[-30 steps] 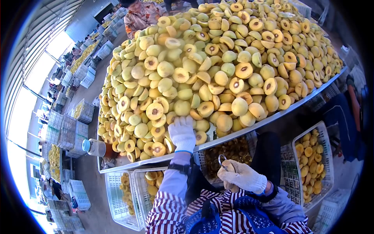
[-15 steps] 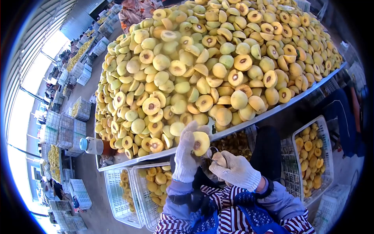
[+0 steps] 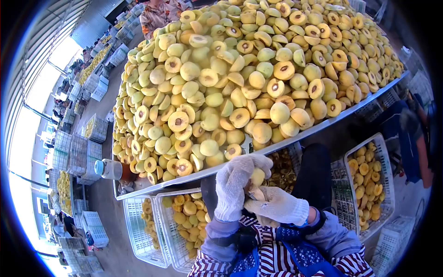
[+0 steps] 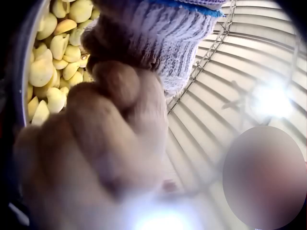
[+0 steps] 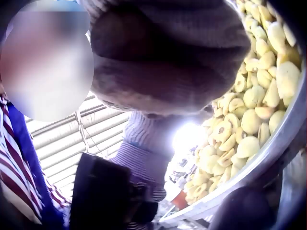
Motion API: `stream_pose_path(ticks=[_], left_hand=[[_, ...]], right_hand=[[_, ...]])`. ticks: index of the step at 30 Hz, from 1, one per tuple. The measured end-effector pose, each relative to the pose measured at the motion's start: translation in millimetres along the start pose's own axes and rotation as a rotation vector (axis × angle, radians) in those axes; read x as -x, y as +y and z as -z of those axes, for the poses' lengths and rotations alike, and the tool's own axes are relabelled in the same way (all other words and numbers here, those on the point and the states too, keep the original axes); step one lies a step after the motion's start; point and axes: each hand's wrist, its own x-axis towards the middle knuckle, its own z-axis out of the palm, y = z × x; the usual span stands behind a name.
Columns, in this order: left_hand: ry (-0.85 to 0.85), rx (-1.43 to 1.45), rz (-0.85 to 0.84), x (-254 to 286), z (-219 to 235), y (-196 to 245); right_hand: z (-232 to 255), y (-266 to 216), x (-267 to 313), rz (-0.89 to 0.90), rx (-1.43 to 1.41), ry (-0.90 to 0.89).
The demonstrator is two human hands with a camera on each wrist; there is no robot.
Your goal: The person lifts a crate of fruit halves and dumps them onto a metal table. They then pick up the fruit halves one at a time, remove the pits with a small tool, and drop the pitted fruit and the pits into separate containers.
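In the head view my gloved left hand [image 3: 233,184] curls round a yellow peach half [image 3: 257,177] just in front of the table edge. My gloved right hand [image 3: 282,205] meets it there, gripping the handle of a small pitting tool [image 3: 256,194]. The tool's metal loop is hidden between the hands and the fruit. Both wrist views show the gloves close up and dark: the left hand [image 4: 100,124] has bent fingers, and the right hand [image 5: 168,57] is a curled shape. Beyond the hands rises a big heap of halved peaches [image 3: 212,97], several with brown centres showing.
A metal rim [image 3: 314,131] edges the table. Below stand white crates of peach halves, one crate [image 3: 159,198] at left and another crate [image 3: 385,175] at right. A jar with a blue lid [image 3: 110,169] sits at the table's left corner. Other people are nearby.
My left hand has picked a peach half from the heap and brought it back to the right hand. The right hand, still gripping the tool, has shifted slightly left against the fruit.
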Motion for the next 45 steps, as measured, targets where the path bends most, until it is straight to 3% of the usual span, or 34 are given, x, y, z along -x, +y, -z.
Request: stream_pose_path(ticks=[2,5,6,9,10,12,14,15,17,18,19,21,24,27,30,33,34,35,36,37,38,39,40,41,43,45], left_hand=[[-0.043,-0.06,0.071,0.6,1.1,7.5],[-0.075,-0.219,-0.239,4.4,4.1,-6.5],[-0.052,-0.121,-0.302,5.9,3.7,-21.6],[-0.172,0.108,-0.084,5.9,-1.3,-3.4],[-0.014,0.353,0.138,9.6,-12.9,-1.8],[0.062,0.598,0.111,-6.6,4.4,-23.4],[0.294,0.584,0.143,-6.3,23.9,-26.2],[0.502,0.357,0.166,5.9,29.0,-11.8],[0.511,-0.154,0.031,28.8,100.4,-27.1],[0.694,-0.826,-0.062,31.2,134.2,-47.4],[0.536,-1.574,-0.143,43.6,153.5,-47.4],[0.553,-1.781,-0.271,32.9,151.4,-55.6],[0.291,-1.548,-0.238,-19.0,132.3,-63.1],[0.069,-1.794,-0.471,-77.8,148.4,-94.1],[-0.099,-1.592,-0.098,-109.5,144.6,-70.2],[0.167,-0.947,-0.108,-94.8,126.7,-63.5],[0.124,-0.576,0.06,-86.0,106.6,-44.6],[0.062,-0.235,0.029,-69.0,75.8,-29.3],[-0.068,-0.279,-0.031,-51.7,61.7,-22.7],[-0.142,-0.523,-0.186,-47.1,52.7,-21.3],[-0.179,-0.756,-0.362,-42.5,43.7,-19.8],[-0.155,-1.193,-0.628,-44.7,37.4,-20.2],[0.029,-1.077,-0.464,-44.4,45.0,-41.0],[0.197,-0.711,-0.017,-44.3,53.8,-53.5],[0.158,0.144,0.149,-38.7,63.1,-54.3],[0.068,0.325,0.083,-30.2,55.1,-61.6]], right_hand=[[2.9,-8.8,4.0,-0.102,-0.016,-0.095],[1.6,-13.8,13.6,-0.145,-0.033,-0.228],[2.9,-9.9,13.2,-0.162,-0.106,-0.281],[8.7,14.2,0.5,-0.039,-0.136,-0.298],[8.6,14.8,-0.1,-0.035,-0.145,-0.301],[8.6,1.7,9.4,-0.093,-0.141,-0.371],[13.7,-14.8,21.3,-0.168,-0.084,-0.433],[17.5,-13.8,23.5,-0.176,-0.064,-0.325],[25.8,-12.2,26.7,-0.187,-0.023,-0.105],[29.7,-12.8,24.3,-0.179,0.074,0.022],[44.6,3.0,10.8,-0.173,-0.041,-0.004],[29.2,0.8,3.5,-0.064,0.073,0.174],[10.9,-16.7,0.1,-0.047,0.254,0.235],[9.5,-22.0,2.6,-0.028,0.313,0.264],[22.8,-12.8,6.7,-0.047,0.292,0.226],[28.3,-10.7,1.5,-0.065,0.387,0.275],[27.9,-9.0,-1.6,-0.078,0.441,0.311],[30.5,0.1,-8.6,0.022,0.723,0.395],[34.0,13.9,-18.4,0.125,1.008,0.471],[34.4,19.3,-23.0,0.235,1.295,0.54],[30.2,16.4,-22.1,0.176,1.274,0.603],[28.6,14.6,-18.4,0.183,1.31,0.638],[27.3,12.9,-14.8,0.194,1.347,0.672],[28.0,11.1,-13.0,0.211,1.383,0.714],[33.6,18.1,-10.0,0.316,1.321,0.663],[32.1,19.6,-6.5,0.451,1.237,0.62]])
